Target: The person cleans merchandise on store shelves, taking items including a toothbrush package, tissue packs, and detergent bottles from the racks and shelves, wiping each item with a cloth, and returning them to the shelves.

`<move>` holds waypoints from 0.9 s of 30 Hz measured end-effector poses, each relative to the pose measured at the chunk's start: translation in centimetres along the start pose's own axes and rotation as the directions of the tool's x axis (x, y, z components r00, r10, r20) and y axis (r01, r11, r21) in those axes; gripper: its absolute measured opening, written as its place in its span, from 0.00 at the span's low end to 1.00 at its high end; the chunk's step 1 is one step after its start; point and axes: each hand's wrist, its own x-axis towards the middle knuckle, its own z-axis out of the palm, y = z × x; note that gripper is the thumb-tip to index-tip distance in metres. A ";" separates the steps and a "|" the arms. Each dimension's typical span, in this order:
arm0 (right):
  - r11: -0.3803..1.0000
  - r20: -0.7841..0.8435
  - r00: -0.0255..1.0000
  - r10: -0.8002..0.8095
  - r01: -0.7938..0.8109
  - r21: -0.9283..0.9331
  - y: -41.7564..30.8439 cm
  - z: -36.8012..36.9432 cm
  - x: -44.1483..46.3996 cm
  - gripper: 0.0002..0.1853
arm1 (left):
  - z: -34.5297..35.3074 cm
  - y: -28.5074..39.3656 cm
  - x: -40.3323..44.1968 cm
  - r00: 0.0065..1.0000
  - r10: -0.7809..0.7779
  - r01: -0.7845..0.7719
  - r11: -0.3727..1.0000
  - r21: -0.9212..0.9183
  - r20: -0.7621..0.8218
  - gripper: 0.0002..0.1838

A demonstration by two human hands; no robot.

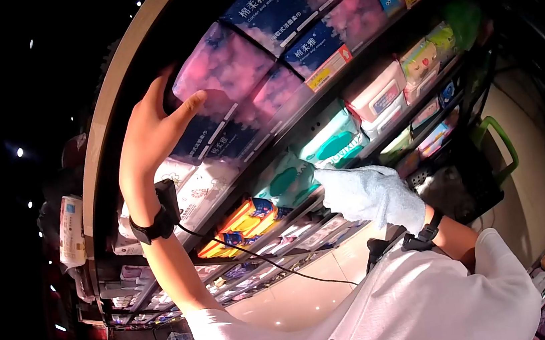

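Note:
My left hand [158, 124] is up at the end of a pink and dark blue pack of cotton tissues [223, 65]. Its thumb is spread from the fingers and lies against the pack's near side; the other fingers are partly hidden behind the pack's edge. Similar packs [309, 48] are stacked beside it. A light blue cloth [376, 195] covers my right hand, bunched around it so that the fingers are hidden. This hand is in front of the lower shelf, near teal packs of wipes [285, 178].
White packs [204, 188] and orange-yellow packs [245, 223] sit on lower shelves. At the right is a dark basket with a green handle [509, 150]. A black cable [262, 258] runs from my left wrist strap. The shelf's pale edge [101, 115] curves along the left.

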 end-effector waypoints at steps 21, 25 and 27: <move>0.798 -0.055 0.971 0.231 -0.157 0.582 -1.1 -0.5 -0.3 0.03 | 2.6 4.0 -5.4 0.886 0.316 -0.132 0.873 0.469 -0.339 0.49; 0.023 0.304 0.930 -0.205 0.315 -0.949 -1.3 -2.4 -0.6 0.13 | 3.5 6.4 -10.7 0.833 0.294 -0.192 0.948 0.253 -0.469 0.54; -0.525 0.359 0.888 -0.288 0.167 -0.835 -1.4 -1.6 -0.2 0.09 | 5.2 6.3 -12.4 0.798 0.243 -0.217 0.970 0.113 -0.552 0.55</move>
